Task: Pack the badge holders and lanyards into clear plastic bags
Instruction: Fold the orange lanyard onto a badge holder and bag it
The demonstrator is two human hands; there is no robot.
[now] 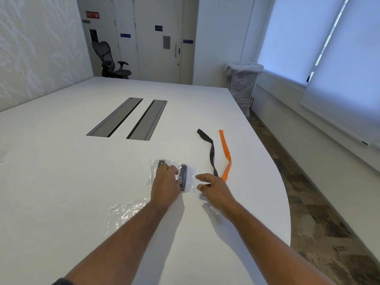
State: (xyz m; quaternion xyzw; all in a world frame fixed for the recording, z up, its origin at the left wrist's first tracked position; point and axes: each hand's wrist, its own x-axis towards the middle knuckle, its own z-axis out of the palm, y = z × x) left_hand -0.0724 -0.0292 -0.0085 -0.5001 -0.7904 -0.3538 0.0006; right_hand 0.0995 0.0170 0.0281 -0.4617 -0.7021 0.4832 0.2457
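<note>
Two clear plastic bags lie side by side on the white table (61,161). The right bag (190,178) holds a dark rolled lanyard; the left bag (153,168) also shows something dark inside. My left hand (165,185) presses flat on these bags, fingers spread. My right hand (213,191) hovers just right of them, fingers apart, holding nothing. A black lanyard (211,153) and an orange lanyard (226,155) lie loose beyond my right hand. An empty clear bag (125,212) lies under my left forearm.
Two grey cable slots (127,118) are set into the table's middle. The curved table edge (283,192) runs close on the right. A lined bin (243,85) stands past the far corner and an office chair (111,60) by the doors.
</note>
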